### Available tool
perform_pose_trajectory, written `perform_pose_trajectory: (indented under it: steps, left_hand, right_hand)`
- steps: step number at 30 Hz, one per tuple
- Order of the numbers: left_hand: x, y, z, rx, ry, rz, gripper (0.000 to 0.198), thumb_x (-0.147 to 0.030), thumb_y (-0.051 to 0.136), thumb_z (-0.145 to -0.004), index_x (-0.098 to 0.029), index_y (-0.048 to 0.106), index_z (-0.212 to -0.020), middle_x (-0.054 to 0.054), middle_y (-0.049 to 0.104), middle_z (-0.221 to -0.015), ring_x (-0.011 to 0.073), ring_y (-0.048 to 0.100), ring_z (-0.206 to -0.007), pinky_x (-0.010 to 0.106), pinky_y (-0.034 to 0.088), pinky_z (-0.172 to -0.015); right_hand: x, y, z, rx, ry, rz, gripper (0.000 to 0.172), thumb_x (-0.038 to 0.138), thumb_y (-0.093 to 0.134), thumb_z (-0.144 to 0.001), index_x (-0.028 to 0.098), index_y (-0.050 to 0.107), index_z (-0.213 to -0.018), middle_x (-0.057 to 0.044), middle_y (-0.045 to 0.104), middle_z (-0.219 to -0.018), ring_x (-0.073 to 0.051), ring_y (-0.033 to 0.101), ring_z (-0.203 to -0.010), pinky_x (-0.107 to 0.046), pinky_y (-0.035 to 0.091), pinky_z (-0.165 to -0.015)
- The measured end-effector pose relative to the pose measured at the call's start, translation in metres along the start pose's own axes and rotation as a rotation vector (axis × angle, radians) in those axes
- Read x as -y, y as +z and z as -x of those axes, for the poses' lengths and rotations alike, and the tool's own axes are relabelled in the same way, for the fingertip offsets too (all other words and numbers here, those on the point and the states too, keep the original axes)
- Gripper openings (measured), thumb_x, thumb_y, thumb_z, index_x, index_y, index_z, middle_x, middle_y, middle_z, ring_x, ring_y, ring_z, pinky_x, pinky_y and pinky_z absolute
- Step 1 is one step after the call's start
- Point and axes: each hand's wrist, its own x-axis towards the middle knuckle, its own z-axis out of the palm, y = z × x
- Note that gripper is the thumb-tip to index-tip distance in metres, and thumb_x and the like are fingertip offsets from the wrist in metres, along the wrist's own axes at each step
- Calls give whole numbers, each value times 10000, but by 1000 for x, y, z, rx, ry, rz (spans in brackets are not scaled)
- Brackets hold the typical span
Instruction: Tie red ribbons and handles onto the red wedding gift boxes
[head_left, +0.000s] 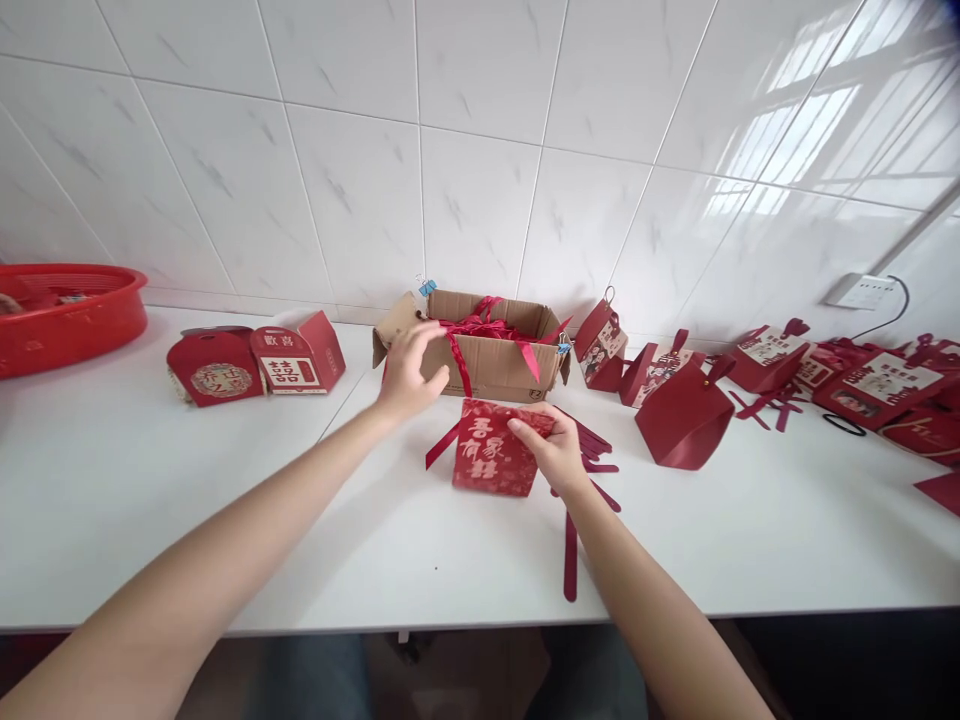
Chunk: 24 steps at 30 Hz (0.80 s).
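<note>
My right hand (551,445) grips the right side of a flat red paper gift bag (491,460) with gold characters, resting on the white table (150,500). My left hand (409,370) reaches over the front rim of an open cardboard box (491,365), fingers curled on a red ribbon (459,365) that hangs down the box's front wall. More red ribbons (487,322) lie heaped inside the box. Loose dark red strips (574,540) lie under and beside my right wrist.
Two folded red gift boxes (255,365) stand at the left, a red plastic basin (67,315) at the far left. Several red gift boxes (686,410) crowd the right side of the table. A white tiled wall backs the table; a wall socket (859,292) sits at right.
</note>
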Motion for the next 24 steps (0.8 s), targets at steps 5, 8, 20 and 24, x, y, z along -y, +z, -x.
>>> perform_pose_trajectory:
  steps: [5, 8, 20, 24]
  left_hand:
    - [32, -7, -40, 204, 57, -775, 530, -155, 529, -751, -154, 456, -1276, 172, 523, -1337, 363, 371, -1299, 656, 85, -1077]
    - [36, -6, -21, 182, 96, -827, 313, -163, 460, -835, -158, 534, -1139, 146, 636, -1132, 313, 523, -1098, 591, 174, -1058]
    - [41, -11, 53, 171, 238, -742, 284, -155, 398, -872, -206, 628, -1030, 111, 690, -1057, 279, 589, -972, 457, 331, -901]
    - [36, -13, 57, 175, 220, -685, 300, -147, 478, -769, -190, 610, -1035, 114, 676, -1076, 284, 582, -1004, 457, 313, -892]
  right_hand:
    - [-5, -26, -9, -300, -174, 89, 194, 382, 696, -742, 195, 654, -765, 2, 650, -693, -149, 593, -668, -286, 487, -652]
    - [-8, -34, -10, -304, -140, 71, 207, 390, 700, -749, 192, 638, -746, 17, 608, -638, -135, 558, -605, -267, 458, -592]
    - [8, -26, -5, 171, 29, 12, 208, 423, 709, -757, 226, 701, -824, -96, 522, -1370, -301, 527, -1239, -468, 445, -997]
    - [6, -31, -8, 195, 138, -34, 223, 432, 736, -729, 232, 704, -822, -94, 520, -1383, -317, 502, -1267, -478, 455, -979]
